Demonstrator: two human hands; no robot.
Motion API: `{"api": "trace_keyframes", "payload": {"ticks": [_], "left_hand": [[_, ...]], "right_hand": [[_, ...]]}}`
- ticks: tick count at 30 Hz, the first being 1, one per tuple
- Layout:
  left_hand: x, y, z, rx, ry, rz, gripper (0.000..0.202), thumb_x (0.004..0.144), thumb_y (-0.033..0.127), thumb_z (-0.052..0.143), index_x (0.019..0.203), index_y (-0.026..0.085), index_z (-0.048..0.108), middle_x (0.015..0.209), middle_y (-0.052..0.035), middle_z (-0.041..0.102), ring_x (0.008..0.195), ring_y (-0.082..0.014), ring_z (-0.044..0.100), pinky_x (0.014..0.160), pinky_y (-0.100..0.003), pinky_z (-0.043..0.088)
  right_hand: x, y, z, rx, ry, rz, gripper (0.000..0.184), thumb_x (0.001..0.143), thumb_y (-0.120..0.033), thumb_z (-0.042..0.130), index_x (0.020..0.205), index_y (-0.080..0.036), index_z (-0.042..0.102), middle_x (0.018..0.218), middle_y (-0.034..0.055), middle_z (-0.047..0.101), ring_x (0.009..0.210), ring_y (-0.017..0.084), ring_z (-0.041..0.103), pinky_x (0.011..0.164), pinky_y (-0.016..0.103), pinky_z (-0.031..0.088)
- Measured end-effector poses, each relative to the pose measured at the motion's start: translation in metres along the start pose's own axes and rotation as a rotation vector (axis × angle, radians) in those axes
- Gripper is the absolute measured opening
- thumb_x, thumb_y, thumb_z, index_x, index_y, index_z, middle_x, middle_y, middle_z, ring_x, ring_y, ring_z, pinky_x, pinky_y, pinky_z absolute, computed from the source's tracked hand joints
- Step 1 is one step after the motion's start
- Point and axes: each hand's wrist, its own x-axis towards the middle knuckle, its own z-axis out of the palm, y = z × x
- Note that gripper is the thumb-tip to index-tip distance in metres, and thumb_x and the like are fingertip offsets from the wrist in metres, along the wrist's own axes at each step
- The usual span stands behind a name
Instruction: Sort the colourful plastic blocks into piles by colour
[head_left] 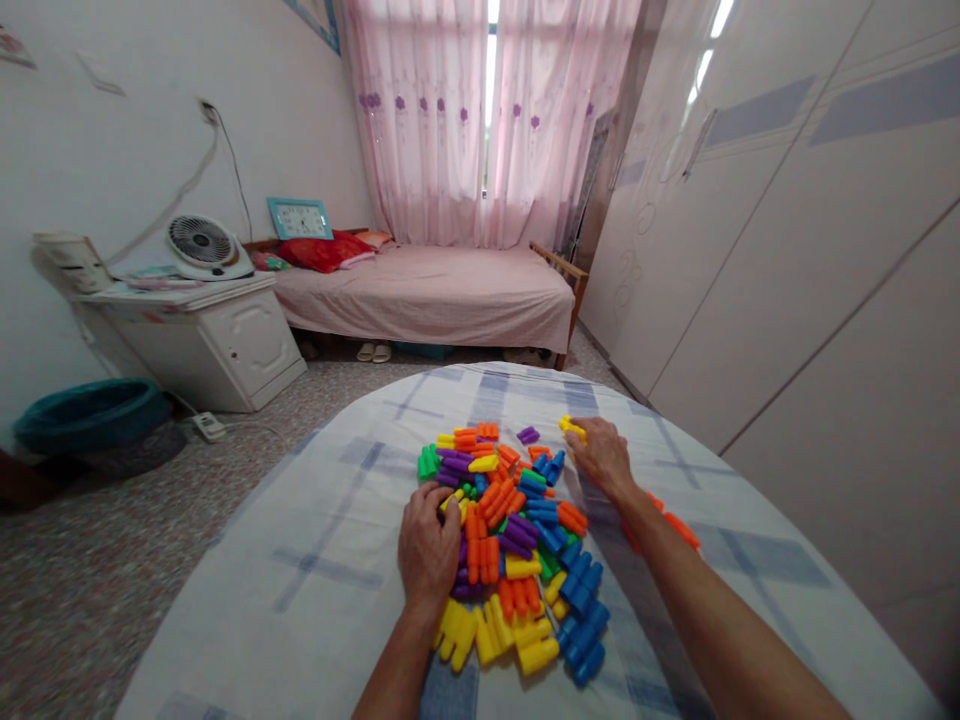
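A heap of plastic toy building blocks in orange, blue, purple, green and yellow lies on the round table. At the heap's left side is my left hand (pixel 429 545), its fingers and thumb closed on a yellow toy block (pixel 454 503) among the others. Beyond the heap on the right, my right hand (pixel 602 455) pinches another yellow toy block (pixel 572 429) just over the cloth. A purple block (pixel 528 435) lies apart, left of that hand. Orange blocks (pixel 681 530) sit to the right, partly hidden behind my right forearm.
A white and blue checked cloth (pixel 322 560) covers the table. Past its far edge stands a bed (pixel 450 290). A white cabinet (pixel 247 340) with a fan (pixel 206 247) and a teal bin (pixel 94 415) are on the left; a tall wardrobe (pixel 750 230) lines the right.
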Motion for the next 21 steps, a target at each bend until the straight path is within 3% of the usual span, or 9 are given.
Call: {"api": "trace_keyframes", "payload": {"ticks": [4,10,16,21], "left_hand": [[0.000,0.000,0.000,0.015,-0.007,0.002,0.024,0.086,0.029,0.043,0.094,0.019,0.064,0.107,-0.0080,0.061,0.102,-0.0231,0.056,0.092,-0.039,0.045],[0.001,-0.002,0.001,0.013,-0.014,0.009,0.024,0.086,0.029,0.043,0.095,0.018,0.063,0.108,-0.0081,0.060,0.104,-0.0232,0.055,0.094,-0.039,0.044],[0.001,-0.004,0.001,0.004,-0.003,0.024,0.023,0.086,0.031,0.044,0.092,0.020,0.063,0.108,-0.0077,0.061,0.103,-0.0235,0.056,0.093,-0.039,0.044],[0.001,-0.003,0.001,0.003,0.000,0.020,0.023,0.086,0.030,0.044,0.093,0.020,0.063,0.107,-0.0078,0.061,0.103,-0.0235,0.056,0.093,-0.039,0.044]], "right_hand": [[-0.020,-0.027,-0.002,0.152,-0.112,-0.220,0.028,0.090,-0.027,0.047,0.109,-0.022,0.066,0.110,0.0018,0.067,0.101,0.014,0.058,0.090,0.024,0.042],[-0.033,-0.078,0.004,0.377,-0.162,-0.512,0.031,0.084,-0.022,0.056,0.114,-0.023,0.065,0.111,0.0044,0.064,0.105,0.016,0.055,0.093,0.027,0.039],[-0.041,-0.106,0.009,0.338,-0.193,-0.450,0.025,0.085,-0.021,0.053,0.104,-0.025,0.068,0.107,0.0024,0.067,0.102,0.016,0.058,0.091,0.027,0.041],[-0.046,-0.089,-0.001,0.431,-0.102,-0.337,0.027,0.089,-0.027,0.046,0.105,-0.028,0.067,0.103,-0.0033,0.070,0.093,0.014,0.062,0.083,0.022,0.046]]}}
